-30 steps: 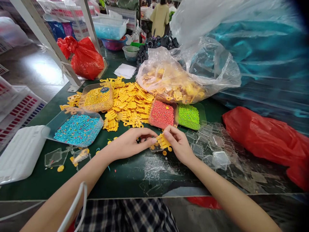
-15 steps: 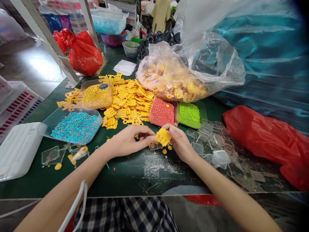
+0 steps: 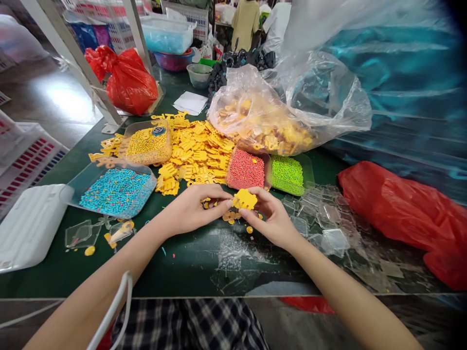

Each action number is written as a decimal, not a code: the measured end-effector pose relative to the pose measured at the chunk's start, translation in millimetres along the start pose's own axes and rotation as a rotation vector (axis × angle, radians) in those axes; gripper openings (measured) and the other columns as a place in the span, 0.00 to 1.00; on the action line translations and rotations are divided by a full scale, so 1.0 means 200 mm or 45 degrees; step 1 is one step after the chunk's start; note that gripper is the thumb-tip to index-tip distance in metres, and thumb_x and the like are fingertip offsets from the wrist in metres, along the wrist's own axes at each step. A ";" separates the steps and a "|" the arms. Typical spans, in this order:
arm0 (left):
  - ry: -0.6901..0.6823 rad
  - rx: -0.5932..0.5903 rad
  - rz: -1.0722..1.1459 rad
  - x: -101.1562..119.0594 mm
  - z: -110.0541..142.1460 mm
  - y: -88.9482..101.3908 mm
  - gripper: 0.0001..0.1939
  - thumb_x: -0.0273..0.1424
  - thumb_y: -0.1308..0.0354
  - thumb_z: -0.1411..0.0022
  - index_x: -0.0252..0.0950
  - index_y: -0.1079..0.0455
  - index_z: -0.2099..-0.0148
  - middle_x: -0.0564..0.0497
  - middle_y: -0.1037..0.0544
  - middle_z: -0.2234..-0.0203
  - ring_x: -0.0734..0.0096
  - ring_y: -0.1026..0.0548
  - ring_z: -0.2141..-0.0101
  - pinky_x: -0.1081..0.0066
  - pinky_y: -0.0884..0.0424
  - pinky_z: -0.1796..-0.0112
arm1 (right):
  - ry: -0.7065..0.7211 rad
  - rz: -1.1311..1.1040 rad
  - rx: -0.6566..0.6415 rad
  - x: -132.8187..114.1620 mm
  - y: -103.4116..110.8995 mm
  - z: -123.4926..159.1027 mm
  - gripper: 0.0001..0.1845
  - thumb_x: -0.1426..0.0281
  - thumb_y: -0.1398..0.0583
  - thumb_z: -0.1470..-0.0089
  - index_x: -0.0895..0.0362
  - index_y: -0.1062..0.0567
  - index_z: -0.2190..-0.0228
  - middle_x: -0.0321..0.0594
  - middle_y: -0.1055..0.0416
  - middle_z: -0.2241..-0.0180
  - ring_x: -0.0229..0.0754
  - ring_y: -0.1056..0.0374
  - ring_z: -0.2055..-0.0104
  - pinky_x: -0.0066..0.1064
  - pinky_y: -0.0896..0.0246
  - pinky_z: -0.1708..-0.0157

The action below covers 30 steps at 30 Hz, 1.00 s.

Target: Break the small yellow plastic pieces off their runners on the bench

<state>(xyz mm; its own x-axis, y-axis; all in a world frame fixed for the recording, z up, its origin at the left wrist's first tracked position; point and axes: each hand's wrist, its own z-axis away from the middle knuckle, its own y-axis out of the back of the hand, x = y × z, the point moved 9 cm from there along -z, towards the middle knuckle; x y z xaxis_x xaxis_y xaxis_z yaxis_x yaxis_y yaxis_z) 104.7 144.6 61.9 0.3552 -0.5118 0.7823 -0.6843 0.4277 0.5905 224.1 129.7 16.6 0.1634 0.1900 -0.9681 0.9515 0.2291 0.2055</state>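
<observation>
A small yellow plastic piece with notched edges is held up between my two hands over the table. My right hand pinches it from the right with thumb and fingers. From the left, the fingertips of my left hand close at its edge; whether they also grip something small is hidden. Loose yellow discs lie on the table just below. Behind the hands spreads a heap of flat yellow plastic pieces. Tubs of red beads and green beads stand just beyond my right hand.
Blue beads and yellow beads fill tubs at the left, near a white case. A clear bag of yellow pieces lies behind. Thin clear plastic squares and a red bag are at the right.
My right hand has turned the yellow piece, and its thumb now sits lower, below the piece. My left hand stays nearly in place. The view has shifted slightly.
</observation>
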 end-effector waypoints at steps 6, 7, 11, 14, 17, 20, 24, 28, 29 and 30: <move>0.043 -0.039 0.036 -0.01 0.00 -0.01 0.11 0.34 0.46 0.36 0.35 0.25 0.64 0.52 0.23 0.73 0.73 0.29 0.72 0.73 0.35 0.68 | 0.000 0.051 -0.037 -0.03 -0.01 0.00 0.14 0.61 0.37 0.49 0.51 0.33 0.62 0.34 0.32 0.69 0.35 0.39 0.72 0.27 0.42 0.76; 0.058 -0.050 0.050 -0.02 0.00 -0.02 0.12 0.36 0.46 0.36 0.35 0.26 0.65 0.53 0.23 0.73 0.73 0.29 0.72 0.73 0.35 0.68 | 0.001 0.050 -0.052 -0.03 -0.01 0.00 0.14 0.61 0.38 0.48 0.52 0.33 0.62 0.35 0.32 0.68 0.35 0.38 0.71 0.27 0.42 0.76; 0.101 -0.082 0.122 -0.04 0.00 -0.04 0.14 0.40 0.47 0.36 0.35 0.28 0.65 0.53 0.25 0.74 0.73 0.29 0.72 0.74 0.35 0.68 | 0.021 0.024 -0.106 -0.05 -0.04 0.01 0.14 0.62 0.39 0.47 0.52 0.35 0.61 0.35 0.31 0.67 0.35 0.36 0.70 0.26 0.41 0.76; 0.055 -0.058 0.129 -0.02 0.00 -0.04 0.13 0.39 0.47 0.35 0.36 0.29 0.66 0.52 0.25 0.71 0.71 0.29 0.68 0.72 0.34 0.64 | 0.053 0.020 -0.099 -0.06 -0.05 0.01 0.13 0.63 0.40 0.46 0.52 0.35 0.61 0.35 0.32 0.68 0.36 0.35 0.69 0.26 0.40 0.75; -0.019 0.016 0.106 0.01 0.00 -0.01 0.12 0.37 0.47 0.35 0.36 0.31 0.67 0.50 0.25 0.67 0.70 0.29 0.65 0.70 0.33 0.60 | 0.087 0.081 -0.074 -0.07 -0.03 0.01 0.13 0.63 0.39 0.47 0.52 0.35 0.62 0.33 0.34 0.70 0.35 0.38 0.73 0.27 0.41 0.76; -0.060 0.095 0.083 0.02 0.01 0.01 0.11 0.36 0.47 0.35 0.36 0.32 0.67 0.49 0.26 0.66 0.69 0.29 0.64 0.69 0.33 0.59 | 0.181 0.273 -0.068 -0.10 -0.03 0.01 0.10 0.62 0.39 0.46 0.53 0.33 0.67 0.31 0.37 0.76 0.35 0.43 0.77 0.28 0.46 0.78; -0.076 0.079 0.056 0.03 0.01 0.01 0.11 0.36 0.47 0.34 0.35 0.31 0.66 0.49 0.26 0.66 0.69 0.29 0.63 0.69 0.33 0.59 | 0.409 0.508 -0.028 -0.16 -0.03 0.03 0.11 0.64 0.42 0.43 0.55 0.33 0.74 0.32 0.38 0.78 0.35 0.43 0.77 0.28 0.48 0.77; -0.058 -0.013 0.086 0.02 0.00 -0.01 0.11 0.36 0.46 0.35 0.35 0.30 0.65 0.49 0.24 0.66 0.69 0.28 0.64 0.69 0.32 0.59 | 0.599 0.621 -0.020 -0.23 -0.05 0.06 0.10 0.69 0.44 0.41 0.55 0.34 0.75 0.33 0.36 0.79 0.35 0.40 0.76 0.28 0.47 0.76; -0.056 -0.017 0.096 0.02 0.00 -0.01 0.10 0.36 0.45 0.35 0.35 0.30 0.65 0.49 0.24 0.65 0.69 0.28 0.63 0.70 0.32 0.59 | 0.628 0.640 -0.016 -0.24 -0.05 0.06 0.10 0.69 0.44 0.41 0.55 0.34 0.75 0.33 0.36 0.79 0.35 0.40 0.77 0.28 0.47 0.76; -0.053 -0.017 0.104 0.02 0.00 -0.01 0.10 0.36 0.45 0.35 0.35 0.29 0.63 0.49 0.23 0.65 0.69 0.27 0.63 0.70 0.32 0.59 | 0.651 0.658 -0.011 -0.25 -0.05 0.06 0.10 0.70 0.44 0.41 0.55 0.34 0.75 0.33 0.36 0.79 0.35 0.40 0.77 0.28 0.47 0.76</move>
<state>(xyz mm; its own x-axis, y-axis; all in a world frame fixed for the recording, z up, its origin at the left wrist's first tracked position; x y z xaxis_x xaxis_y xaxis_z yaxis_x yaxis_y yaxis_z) 106.7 141.4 64.0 0.2716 -0.5049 0.8193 -0.7015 0.4790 0.5277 210.6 106.2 60.8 0.4469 0.6978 -0.5598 0.7834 -0.0030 0.6216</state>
